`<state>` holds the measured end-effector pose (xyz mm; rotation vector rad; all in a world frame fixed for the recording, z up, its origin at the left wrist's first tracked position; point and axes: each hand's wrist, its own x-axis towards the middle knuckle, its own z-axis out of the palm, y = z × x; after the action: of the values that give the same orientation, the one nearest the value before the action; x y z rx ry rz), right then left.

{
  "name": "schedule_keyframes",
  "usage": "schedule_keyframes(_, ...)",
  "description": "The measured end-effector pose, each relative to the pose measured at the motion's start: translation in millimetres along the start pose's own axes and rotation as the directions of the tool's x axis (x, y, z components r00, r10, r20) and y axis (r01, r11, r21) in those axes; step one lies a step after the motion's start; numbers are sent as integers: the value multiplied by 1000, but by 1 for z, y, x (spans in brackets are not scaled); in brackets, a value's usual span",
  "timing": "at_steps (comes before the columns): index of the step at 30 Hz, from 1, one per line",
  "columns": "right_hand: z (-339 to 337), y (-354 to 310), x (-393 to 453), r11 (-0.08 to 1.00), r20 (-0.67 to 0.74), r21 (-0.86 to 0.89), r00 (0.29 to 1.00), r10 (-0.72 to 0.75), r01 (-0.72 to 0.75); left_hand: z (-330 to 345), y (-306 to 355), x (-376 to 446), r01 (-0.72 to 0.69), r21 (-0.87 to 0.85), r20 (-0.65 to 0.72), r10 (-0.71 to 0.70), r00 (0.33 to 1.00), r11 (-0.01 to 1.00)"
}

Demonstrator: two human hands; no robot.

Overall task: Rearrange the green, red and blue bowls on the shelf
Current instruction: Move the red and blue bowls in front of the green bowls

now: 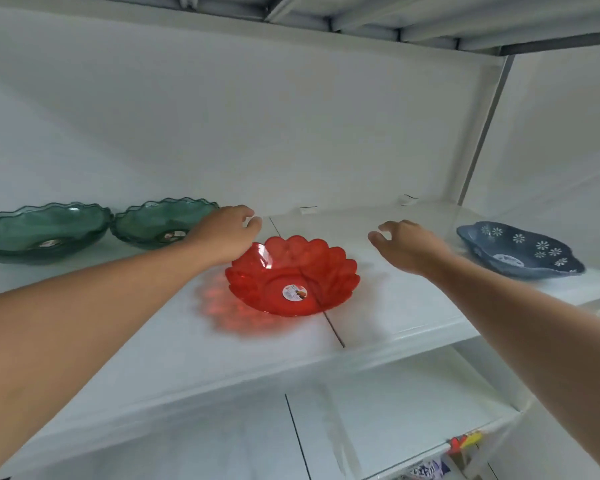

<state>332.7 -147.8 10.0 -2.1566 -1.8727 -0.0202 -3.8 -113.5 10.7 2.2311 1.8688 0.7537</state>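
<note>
A red scalloped plastic bowl (293, 275) sits in the middle of the white shelf (187, 341). Two green wavy-rimmed bowls stand side by side at the left: one (42, 230) at the far left, the other (153, 221) right beside it. A blue bowl with white flowers (518, 251) rests at the right end. My left hand (227, 230) hovers over the red bowl's left rim with curled fingers, holding nothing. My right hand (406, 245) hangs open between the red and blue bowls, touching neither.
The shelf's back wall is close behind the bowls. A metal upright (482, 133) rises at the right rear corner. Another shelf board hangs overhead. A lower shelf (361, 420) sits beneath, with some packages (461, 455) at its lower right.
</note>
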Motion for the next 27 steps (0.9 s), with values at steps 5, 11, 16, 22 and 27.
schedule_keyframes(5, 11, 29, -11, 999, 66, 11, 997, -33, 32, 15, 20, -17, 70, 35, -3, -70, 998, 997)
schedule_keyframes(11, 8, 23, -15, 997, 42, 50, 997, -65, 63, 15, 11, -33, 203, 17, -36, -202, 979, 979)
schedule_keyframes(16, 8, 20, -17, 999, 45, 19, 998, -52, 51, 30, 2, -30, 372, -62, 80, -367, 927, 926)
schedule_keyframes(22, 0, 31, -32, 998, -4, -54, 999, -39, 39, 41, 15, -16, 378, -359, 209, -321, 924, 853)
schedule_keyframes(27, -20, 69, -40, 997, -35, -73, 999, 3, -6, 52, 65, -8, 347, -480, 202, -283, 938, 806)
